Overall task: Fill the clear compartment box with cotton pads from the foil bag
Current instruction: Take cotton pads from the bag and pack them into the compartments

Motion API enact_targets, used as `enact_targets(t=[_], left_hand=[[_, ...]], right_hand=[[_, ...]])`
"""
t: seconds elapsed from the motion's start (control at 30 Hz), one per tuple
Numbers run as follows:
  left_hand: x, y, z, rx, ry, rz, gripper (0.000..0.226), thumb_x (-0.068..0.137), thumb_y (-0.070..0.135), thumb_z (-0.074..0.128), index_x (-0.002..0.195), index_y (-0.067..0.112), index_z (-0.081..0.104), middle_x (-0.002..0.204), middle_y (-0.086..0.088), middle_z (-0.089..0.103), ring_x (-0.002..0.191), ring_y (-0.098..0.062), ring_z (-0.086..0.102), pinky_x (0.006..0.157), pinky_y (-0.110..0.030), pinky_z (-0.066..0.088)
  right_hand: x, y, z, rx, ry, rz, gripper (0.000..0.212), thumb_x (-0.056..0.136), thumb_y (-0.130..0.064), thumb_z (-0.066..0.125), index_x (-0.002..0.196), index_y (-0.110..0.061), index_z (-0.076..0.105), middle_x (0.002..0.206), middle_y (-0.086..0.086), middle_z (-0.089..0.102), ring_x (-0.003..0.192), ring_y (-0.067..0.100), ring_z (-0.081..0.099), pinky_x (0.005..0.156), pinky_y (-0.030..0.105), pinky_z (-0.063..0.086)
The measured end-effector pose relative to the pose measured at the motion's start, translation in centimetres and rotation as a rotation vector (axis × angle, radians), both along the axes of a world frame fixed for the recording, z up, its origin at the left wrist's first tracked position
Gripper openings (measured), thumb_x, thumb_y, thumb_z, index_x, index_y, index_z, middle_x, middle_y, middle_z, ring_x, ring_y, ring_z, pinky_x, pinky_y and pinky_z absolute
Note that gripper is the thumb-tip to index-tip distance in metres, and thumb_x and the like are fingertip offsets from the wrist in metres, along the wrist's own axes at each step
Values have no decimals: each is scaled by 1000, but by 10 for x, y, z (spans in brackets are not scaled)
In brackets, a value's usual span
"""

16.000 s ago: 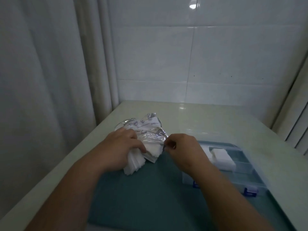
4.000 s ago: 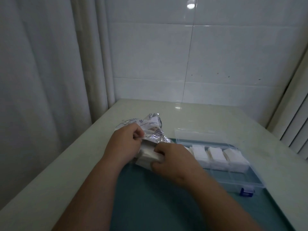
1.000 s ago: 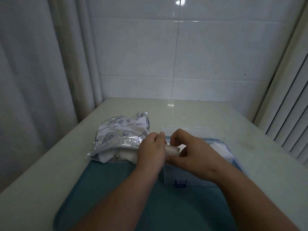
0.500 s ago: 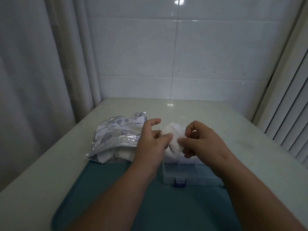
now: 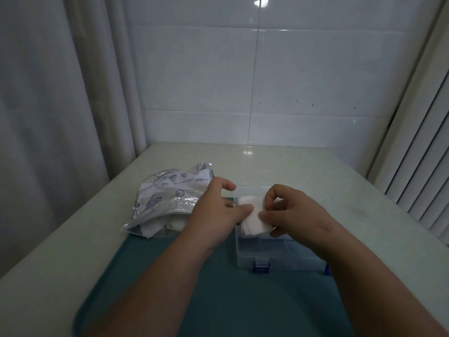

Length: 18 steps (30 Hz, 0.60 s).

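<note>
Cotton pads [image 5: 252, 218], one small white stack, sit between my two hands above the left end of the clear compartment box [image 5: 274, 254]. I cannot count the single pads in it. My right hand [image 5: 296, 215] pinches the stack's right side, thumb on top and fingers curled round. My left hand [image 5: 213, 215] holds the left edge with one digit pressed on it and one finger lifted clear.

One box stands on the teal tray [image 5: 218, 300], and two blue latches show on its near wall, the right one half hidden by my forearm. My hands cover the far part of the box. Its dividers show only faintly, so I cannot count the cells.

One foil bag [image 5: 170, 198] lies to the left on the table [image 5: 291, 166], with more pads poking from its mouth, too jumbled to count.
</note>
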<state>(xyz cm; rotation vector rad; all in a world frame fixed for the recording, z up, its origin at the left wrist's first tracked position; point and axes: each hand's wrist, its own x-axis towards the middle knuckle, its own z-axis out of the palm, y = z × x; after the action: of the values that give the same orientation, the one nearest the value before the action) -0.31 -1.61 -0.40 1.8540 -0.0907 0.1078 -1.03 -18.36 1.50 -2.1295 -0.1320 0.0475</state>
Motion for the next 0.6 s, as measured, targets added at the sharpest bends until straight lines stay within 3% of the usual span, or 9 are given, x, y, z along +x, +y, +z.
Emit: enact_targets(t=[0.13, 0.27, 0.4, 0.6], left_hand=[[1, 0, -2, 51, 8, 2, 36, 78, 25, 79, 100, 28, 51, 91, -6, 68, 78, -17, 68, 72, -35, 54], [2, 0, -1, 86, -15, 18, 25, 79, 19, 77, 83, 19, 52, 79, -5, 67, 67, -17, 64, 69, -40, 55], [0, 1, -1, 219, -20, -4, 18, 79, 15, 75, 72, 19, 58, 73, -1, 68, 66, -14, 63, 64, -30, 48], [-2, 2, 0, 402, -39, -6, 11, 79, 23, 73, 76, 23, 62, 68, 9, 59, 63, -5, 54, 57, -24, 38]], right_hand=[[1, 0, -2, -29, 18, -12, 10, 88, -15, 66, 86, -14, 57, 95, 4, 70, 77, 19, 68, 60, 21, 57], [1, -2, 0, -17, 36, -7, 7, 87, -11, 67, 88, -11, 61, 90, 10, 71, 78, 24, 68, 65, 30, 61], [-2, -4, 0, -11, 98, 32, 8, 82, -5, 70, 81, -10, 64, 87, 23, 70, 72, 28, 67, 71, 43, 62], [-1, -2, -5, -14, 179, 69, 8, 83, -7, 71, 86, -7, 64, 77, 17, 67, 67, 22, 66, 70, 39, 62]])
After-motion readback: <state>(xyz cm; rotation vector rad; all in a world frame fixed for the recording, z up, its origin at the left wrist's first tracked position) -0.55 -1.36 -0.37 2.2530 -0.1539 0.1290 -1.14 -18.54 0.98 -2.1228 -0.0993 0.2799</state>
